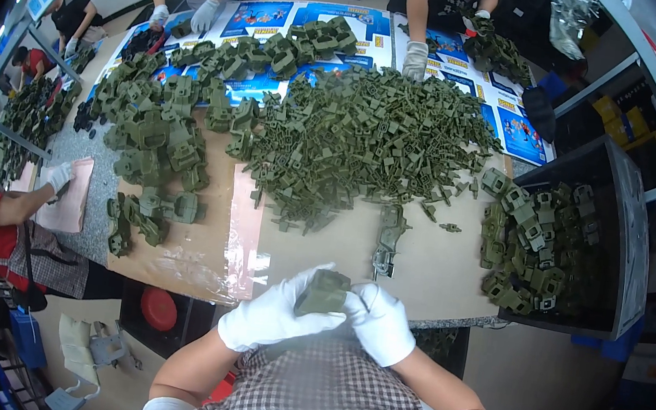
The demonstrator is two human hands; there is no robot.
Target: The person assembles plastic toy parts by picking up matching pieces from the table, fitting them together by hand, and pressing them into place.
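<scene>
Both white-gloved hands, the left hand (275, 313) and the right hand (381, 320), pinch one olive green plastic part (323, 291) between their fingertips at lower centre of the frame, just above the checked apron (321, 393). It looks light, stiff and blocky, likely easiest held by its flat sides. Beyond it on the brown table (435, 267), a heap of loose green pieces (360, 139) fills the middle, and a dark bin (626, 242) of assembled parts stands at right.
</scene>
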